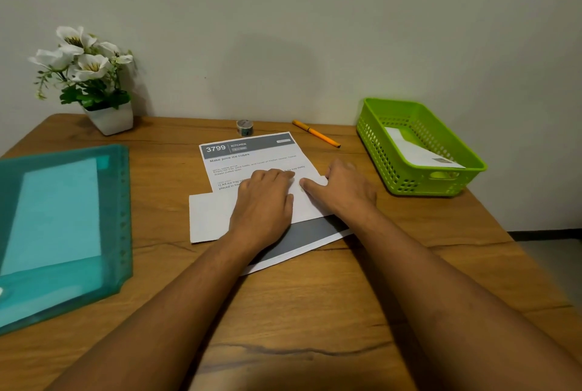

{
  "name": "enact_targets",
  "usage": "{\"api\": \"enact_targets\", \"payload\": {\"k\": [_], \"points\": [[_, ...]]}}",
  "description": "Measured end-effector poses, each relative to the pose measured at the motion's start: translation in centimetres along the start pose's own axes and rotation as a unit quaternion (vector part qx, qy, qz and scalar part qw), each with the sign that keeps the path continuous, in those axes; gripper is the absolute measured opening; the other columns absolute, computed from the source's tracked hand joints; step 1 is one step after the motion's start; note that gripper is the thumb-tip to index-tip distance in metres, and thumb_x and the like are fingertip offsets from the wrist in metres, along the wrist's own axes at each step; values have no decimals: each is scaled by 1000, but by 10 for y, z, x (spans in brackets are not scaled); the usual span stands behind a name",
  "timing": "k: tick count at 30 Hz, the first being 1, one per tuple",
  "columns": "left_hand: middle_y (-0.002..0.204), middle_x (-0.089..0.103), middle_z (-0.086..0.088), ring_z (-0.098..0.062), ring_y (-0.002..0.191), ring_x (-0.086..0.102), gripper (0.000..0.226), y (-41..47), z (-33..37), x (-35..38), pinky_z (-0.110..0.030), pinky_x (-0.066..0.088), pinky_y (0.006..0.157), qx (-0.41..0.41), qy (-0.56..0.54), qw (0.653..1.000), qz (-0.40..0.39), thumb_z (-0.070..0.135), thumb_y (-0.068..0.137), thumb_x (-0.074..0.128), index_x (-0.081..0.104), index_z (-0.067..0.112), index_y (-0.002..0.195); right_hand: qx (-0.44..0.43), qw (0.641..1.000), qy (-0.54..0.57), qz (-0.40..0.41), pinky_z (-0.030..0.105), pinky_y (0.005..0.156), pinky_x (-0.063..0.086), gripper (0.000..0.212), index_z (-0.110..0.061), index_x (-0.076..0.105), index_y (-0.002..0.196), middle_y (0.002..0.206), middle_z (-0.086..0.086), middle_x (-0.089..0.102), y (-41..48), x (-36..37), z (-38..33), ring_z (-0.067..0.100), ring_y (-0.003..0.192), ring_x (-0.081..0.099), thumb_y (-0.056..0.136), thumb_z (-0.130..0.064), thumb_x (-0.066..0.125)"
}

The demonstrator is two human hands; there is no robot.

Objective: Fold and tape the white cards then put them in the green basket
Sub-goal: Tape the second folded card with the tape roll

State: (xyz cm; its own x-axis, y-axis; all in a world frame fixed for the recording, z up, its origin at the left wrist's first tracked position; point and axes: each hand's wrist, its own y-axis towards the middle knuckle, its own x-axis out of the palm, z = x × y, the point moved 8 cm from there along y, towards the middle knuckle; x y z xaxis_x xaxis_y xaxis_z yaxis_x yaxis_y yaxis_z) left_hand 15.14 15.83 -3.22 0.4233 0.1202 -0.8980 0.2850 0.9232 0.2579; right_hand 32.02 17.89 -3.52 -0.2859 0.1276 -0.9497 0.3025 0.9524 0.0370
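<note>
Mid-fold: left hand [263,201] and right hand [341,189] both flat, fingers spread, gripping nothing, pressing the white card [252,163] beneath them; tape roll [244,127] untouched beyond the fingertips, one folded card [419,151] already in green basket [409,182] right of the right hand.

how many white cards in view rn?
3. A printed card lies mid-table under both hands; a folded card sits under the left hand; one lies in the green basket. The teal folder may hide more.

Folder [63,226] left of card [252,163]; basket [419,144] right
</note>
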Motion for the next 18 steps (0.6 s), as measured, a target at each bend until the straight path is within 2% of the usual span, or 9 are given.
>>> {"api": "enact_targets", "payload": {"k": [3,8,13,16,18], "points": [[154,47,1,-21,139,40,47,0,0,1,-42,32,114,-2,2,1000,-1,34,104,50,43,26,150,-20,1000,5,-15,40,78,51,73,-26,54,120,121,0,57,-2,2,0,23,108,58,74,-82,64],[154,46,1,-21,140,38,49,1,1,1,-42,32,114,4,3,1000,-3,35,104,50,42,27,151,-14,999,17,-29,34,65,42,64,-31,52,105,100,-9,60,1,-1,3,18,93,59,70,-83,66],[154,46,1,-21,139,39,49,-1,-1,1,-43,32,113,0,-5,1000,-6,36,104,50,41,28,152,0,999,44,-13,32,57,33,40,-29,54,96,88,-8,62,3,-5,5,17,83,58,87,-65,67],[155,45,2,-21,140,39,50,0,-1,1,-42,32,114,-4,-7,1000,-6,37,104,51,40,28,152,-14,997,79,-22,31,58,36,28,-28,56,97,87,-7,64,2,-3,12,18,83,61,92,-51,71],[155,45,2,-21,140,38,50,1,-1,2,-42,32,114,-2,-8,1000,-6,37,104,51,40,28,152,-16,995,93,-38,32,60,39,28,-30,57,100,89,-7,65,3,-3,14,17,85,62,91,-51,73]]}}
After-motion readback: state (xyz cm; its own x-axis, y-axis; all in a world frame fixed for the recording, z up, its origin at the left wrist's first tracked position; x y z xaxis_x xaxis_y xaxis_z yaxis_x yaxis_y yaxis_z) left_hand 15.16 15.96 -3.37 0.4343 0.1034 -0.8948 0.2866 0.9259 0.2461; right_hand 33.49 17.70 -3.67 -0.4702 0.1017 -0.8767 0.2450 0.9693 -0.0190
